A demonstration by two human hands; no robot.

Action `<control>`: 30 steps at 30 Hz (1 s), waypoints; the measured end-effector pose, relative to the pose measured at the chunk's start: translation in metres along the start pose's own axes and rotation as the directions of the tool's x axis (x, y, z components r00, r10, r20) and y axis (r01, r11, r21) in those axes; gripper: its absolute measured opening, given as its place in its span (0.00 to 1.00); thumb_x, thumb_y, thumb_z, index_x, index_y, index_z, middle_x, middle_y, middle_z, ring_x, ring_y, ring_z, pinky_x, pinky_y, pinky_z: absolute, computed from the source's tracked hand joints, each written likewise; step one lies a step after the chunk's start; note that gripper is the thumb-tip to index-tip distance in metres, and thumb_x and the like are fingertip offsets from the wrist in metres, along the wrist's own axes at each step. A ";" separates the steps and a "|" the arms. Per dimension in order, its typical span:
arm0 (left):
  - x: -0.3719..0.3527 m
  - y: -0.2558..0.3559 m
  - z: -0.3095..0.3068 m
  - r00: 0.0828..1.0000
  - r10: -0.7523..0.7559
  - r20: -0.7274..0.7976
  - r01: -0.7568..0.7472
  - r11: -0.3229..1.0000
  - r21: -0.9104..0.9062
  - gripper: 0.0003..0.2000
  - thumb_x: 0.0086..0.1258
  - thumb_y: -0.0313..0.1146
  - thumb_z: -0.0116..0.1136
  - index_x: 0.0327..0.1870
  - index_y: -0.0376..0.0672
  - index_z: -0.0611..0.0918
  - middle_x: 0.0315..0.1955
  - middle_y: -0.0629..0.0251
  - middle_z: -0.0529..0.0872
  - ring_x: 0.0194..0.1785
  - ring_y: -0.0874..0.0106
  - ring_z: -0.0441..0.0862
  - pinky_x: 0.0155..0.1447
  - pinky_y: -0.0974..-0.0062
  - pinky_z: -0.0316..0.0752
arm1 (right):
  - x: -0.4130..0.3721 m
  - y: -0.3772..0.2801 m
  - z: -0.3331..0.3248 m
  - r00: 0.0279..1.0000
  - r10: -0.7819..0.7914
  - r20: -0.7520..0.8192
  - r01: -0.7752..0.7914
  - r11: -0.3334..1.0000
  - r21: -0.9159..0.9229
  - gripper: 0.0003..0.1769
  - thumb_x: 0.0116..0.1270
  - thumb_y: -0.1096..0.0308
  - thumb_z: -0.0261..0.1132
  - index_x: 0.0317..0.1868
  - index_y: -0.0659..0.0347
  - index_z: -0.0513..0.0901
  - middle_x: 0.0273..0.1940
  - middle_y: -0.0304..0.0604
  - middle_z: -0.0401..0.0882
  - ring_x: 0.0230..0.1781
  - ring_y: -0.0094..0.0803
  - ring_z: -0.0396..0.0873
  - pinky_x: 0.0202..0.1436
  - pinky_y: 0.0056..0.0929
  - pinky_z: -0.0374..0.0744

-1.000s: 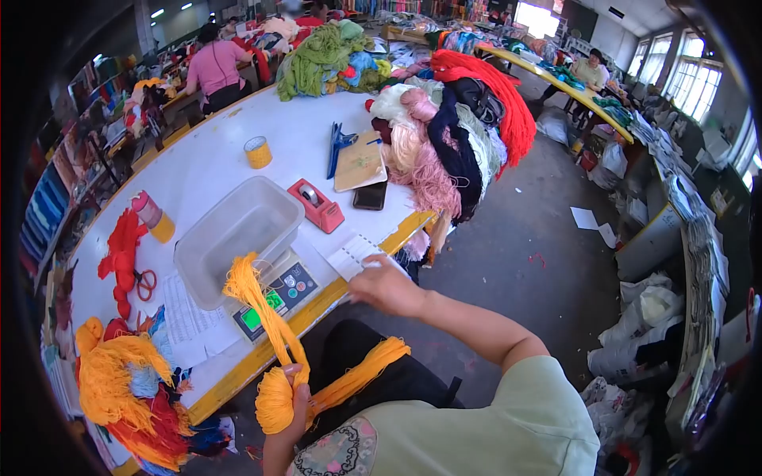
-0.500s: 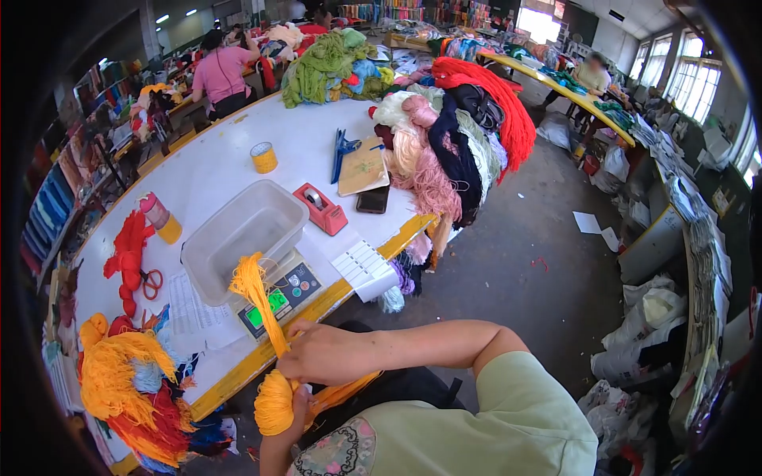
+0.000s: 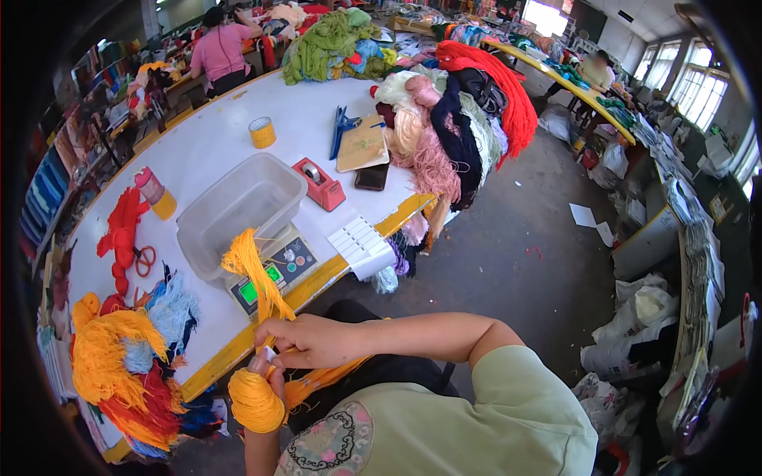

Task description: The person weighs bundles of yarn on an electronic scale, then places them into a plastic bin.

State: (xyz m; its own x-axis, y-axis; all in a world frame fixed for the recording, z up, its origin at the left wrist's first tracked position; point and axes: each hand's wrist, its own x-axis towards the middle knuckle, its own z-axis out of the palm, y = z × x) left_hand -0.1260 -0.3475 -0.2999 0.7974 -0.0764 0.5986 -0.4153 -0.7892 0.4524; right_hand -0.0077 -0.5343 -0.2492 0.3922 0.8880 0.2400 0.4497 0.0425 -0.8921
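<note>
My left hand (image 3: 272, 379) is closed around a wound bundle of orange-yellow yarn (image 3: 255, 401) at the table's front edge. A white band shows near its fingertips. My right hand (image 3: 313, 341) pinches the same yarn just above. A loose tail of strands (image 3: 258, 270) runs up from the fingers over a digital scale (image 3: 282, 266) with a green display. More yarn strands trail rightward below my right wrist across my lap. On the scale sits a grey plastic tub (image 3: 238, 202). Part of the left fingers is hidden behind the right hand.
Mixed yarn (image 3: 131, 373) lies at the table's left corner, near red scissors (image 3: 145, 260) and a thread cone (image 3: 155, 194). A tape dispenser (image 3: 319, 184), phone (image 3: 371, 177), notebook (image 3: 363, 144) and tape roll (image 3: 262, 133) lie beyond. Yarn heaps (image 3: 432, 135) cover the right end. Two people work farther back.
Both hands have shifted slightly left, the left hand with the yarn bundle. The bundle has turned a little, and the left fingertips now show beside the right hand. The view has shifted slightly.
</note>
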 end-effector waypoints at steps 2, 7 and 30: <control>0.000 0.006 0.001 0.998 -0.016 -0.064 0.016 1.000 -0.008 0.07 0.71 0.23 0.56 0.47 0.37 0.80 0.34 0.60 0.85 0.40 0.61 0.84 0.48 0.67 0.76 | 0.000 -0.006 0.000 0.999 0.031 -0.034 -0.034 0.997 -0.074 0.21 0.72 0.66 0.63 0.60 0.54 0.65 0.21 0.41 0.72 0.22 0.41 0.76 0.26 0.38 0.68; 0.036 0.038 -0.030 0.946 -0.212 0.245 0.172 0.970 0.173 0.07 0.69 0.29 0.59 0.42 0.41 0.86 0.36 0.53 0.85 0.40 0.53 0.83 0.45 0.62 0.75 | 0.001 -0.001 -0.005 0.994 -0.107 -0.035 0.098 0.975 -0.198 0.16 0.69 0.67 0.65 0.54 0.55 0.70 0.31 0.42 0.80 0.31 0.43 0.84 0.31 0.39 0.78; 0.023 0.020 -0.001 0.850 -0.497 0.176 0.438 0.481 -0.759 0.12 0.74 0.31 0.61 0.54 0.40 0.79 0.37 0.70 0.86 0.39 0.81 0.80 0.48 0.80 0.75 | 0.004 -0.009 0.001 0.994 -0.009 -0.111 -0.008 0.988 -0.156 0.24 0.64 0.80 0.69 0.57 0.58 0.71 0.24 0.31 0.70 0.24 0.16 0.68 0.27 0.18 0.66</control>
State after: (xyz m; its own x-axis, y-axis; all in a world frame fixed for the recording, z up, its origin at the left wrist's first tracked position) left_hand -0.1165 -0.3641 -0.2767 0.9610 0.2197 0.1679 -0.1828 0.0494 0.9819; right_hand -0.0105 -0.5308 -0.2407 0.4748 0.8311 0.2895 0.5664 -0.0368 -0.8233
